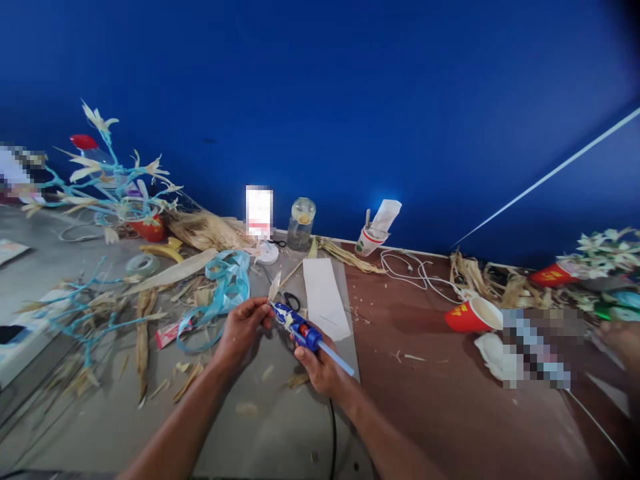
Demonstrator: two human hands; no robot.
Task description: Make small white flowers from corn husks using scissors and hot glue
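Note:
My right hand [320, 367] is wrapped round a blue hot glue gun [286, 317], its nozzle tilted up and to the left. A pale glue stick [337, 358] sticks out of the gun's back end, and a black cord [333, 437] hangs below. Close to the nozzle, the fingertips of my left hand [249, 325] pinch together on a small pale piece of dried husk [275, 285]. Black-handled scissors [291, 302] lie just behind the gun. Beside them is a white sheet of paper [325, 300]. Light blue ribbon [227, 283] lies loosely heaped behind my left hand.
Blue-wrapped branches [90, 320] and husk scraps lie left. Behind stand a red cup [150, 229] with husk flowers, a glass jar [301, 223] and a white cup [370, 241]. At right are a red paper cup [470, 315], a white cable [425, 273] and another person's hand [623, 340].

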